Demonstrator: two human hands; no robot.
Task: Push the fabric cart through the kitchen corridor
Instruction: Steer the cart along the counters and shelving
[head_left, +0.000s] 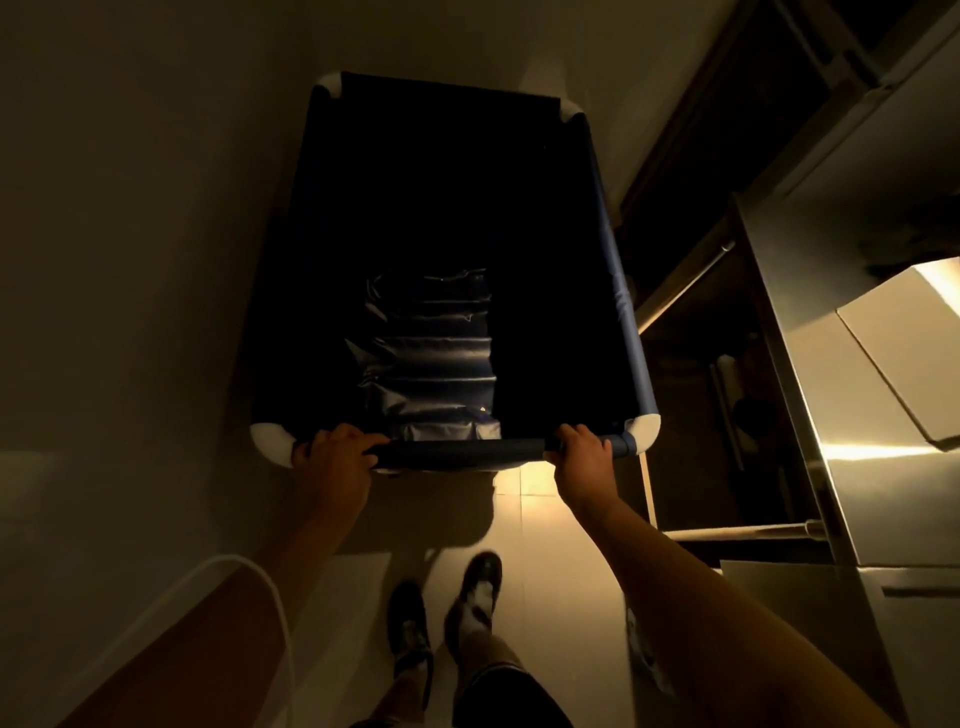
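The fabric cart (621, 291) is a deep, dark blue bin with white corner pieces, standing in front of me in dim light. Its near rim (457, 450) runs crosswise just ahead of my body. My left hand (335, 457) is wrapped around the rim beside the near left corner. My right hand (582, 457) grips the same rim close to the near right corner. Inside the cart lies a stack of shiny folded material (431, 358); the remaining interior is too dark to see into.
A pale wall (130, 234) runs close along the cart's left side. On the right stand stainless steel kitchen units (857, 493) with a dark lower shelf (727, 415) and a cardboard box (904, 353) on top. My feet (447, 613) stand on a tiled floor.
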